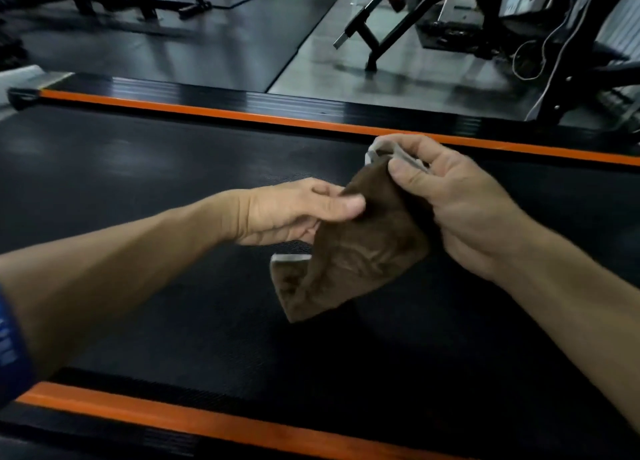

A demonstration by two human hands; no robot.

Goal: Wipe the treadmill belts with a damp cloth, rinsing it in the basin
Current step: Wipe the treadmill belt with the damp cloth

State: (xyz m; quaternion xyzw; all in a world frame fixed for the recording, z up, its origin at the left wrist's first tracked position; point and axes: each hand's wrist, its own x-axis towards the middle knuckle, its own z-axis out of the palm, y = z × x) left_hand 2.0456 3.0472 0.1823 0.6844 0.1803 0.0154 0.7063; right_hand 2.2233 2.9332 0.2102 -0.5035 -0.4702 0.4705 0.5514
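Mid-frame, above the treadmill belt [138,189], the brown cloth [349,251] hangs between both hands — left hand [298,210] pinching one edge, right hand [453,196] gripping its pale hem. Best to fold it into a flat pad — clean face down — before pressing it onto the belt; no basin shows.

two bare forearms reach into the frame from the lower left and the lower right, each uncovered from the picture's edge to the wrist. the left hand [304,210] and right hand [460,203] wear no gloves, rings or watch. short, plain nails show on the thumbs. at the far lower left edge, a blue sleeve [12,352] with blurred pale markings, too smeared to read, covers the left upper arm.
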